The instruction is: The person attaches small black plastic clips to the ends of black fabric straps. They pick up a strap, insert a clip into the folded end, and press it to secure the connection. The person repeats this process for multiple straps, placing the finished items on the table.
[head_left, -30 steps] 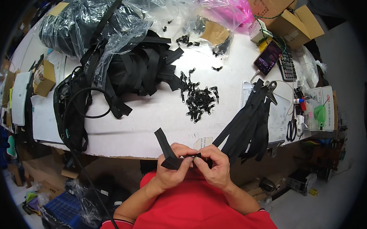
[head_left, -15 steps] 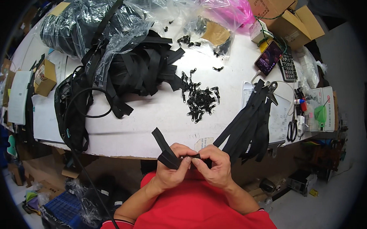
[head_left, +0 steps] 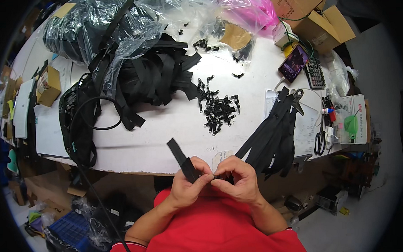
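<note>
In front of my red shirt, at the near edge of the table, my two hands meet at the fingertips. My left hand (head_left: 189, 185) is closed around a black zipper tape (head_left: 179, 154), whose flat end sticks up past the knuckles. My right hand (head_left: 239, 180) pinches at the same place, beside the left thumb, on a small dark part of the zipper that the fingers mostly hide. Beyond the hands lies a loose heap of small black zipper sliders (head_left: 219, 108). To the right, a bundle of black zipper tapes (head_left: 269, 141) hangs over the table edge, held by a metal clip (head_left: 297, 96).
A large pile of black tapes (head_left: 151, 79) lies at the left, partly under clear plastic. A black cable (head_left: 85, 174) runs down past my left arm. At the right are a phone (head_left: 294, 63), a calculator (head_left: 315, 73), scissors (head_left: 319, 142) and a cardboard box (head_left: 327, 30).
My right hand has shifted slightly right and its grip has changed. The zipper tape in my left hand has turned a little, and its folded part now sits closer to the fingers.
</note>
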Available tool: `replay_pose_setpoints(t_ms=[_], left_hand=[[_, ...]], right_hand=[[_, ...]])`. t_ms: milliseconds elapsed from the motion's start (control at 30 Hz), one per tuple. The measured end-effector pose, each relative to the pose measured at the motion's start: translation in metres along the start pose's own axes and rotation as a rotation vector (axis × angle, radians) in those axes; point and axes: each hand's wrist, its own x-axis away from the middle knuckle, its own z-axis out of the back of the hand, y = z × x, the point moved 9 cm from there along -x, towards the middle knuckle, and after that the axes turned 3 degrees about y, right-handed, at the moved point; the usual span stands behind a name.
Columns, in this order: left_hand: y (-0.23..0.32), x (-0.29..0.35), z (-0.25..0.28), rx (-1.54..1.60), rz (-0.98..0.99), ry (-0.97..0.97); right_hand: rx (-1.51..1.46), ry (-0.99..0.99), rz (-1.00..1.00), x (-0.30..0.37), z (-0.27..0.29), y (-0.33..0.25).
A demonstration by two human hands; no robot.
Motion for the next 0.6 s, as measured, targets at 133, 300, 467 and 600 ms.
replay_pose_setpoints(t_ms=[133,300,467,600], left_hand=[[-0.026,0.001,0.0,0.319,0.314,-0.011],[-0.029,-0.004,-0.017,0.769,0.49,-0.131],[-0.028,0.003,-0.029,0.605,0.512,-0.282],[-0.031,0.008,-0.034,0.513,0.529,-0.337]], right_hand=[[0.145,-0.119,-0.158,0.02,-0.02,0.014],[0.253,0.073,-0.24,0.03,0.033,0.012],[1.138,0.487,0.039,-0.015,0.151,-0.05],[0.603,0.202,-0.002,-0.026,0.098,-0.03]])
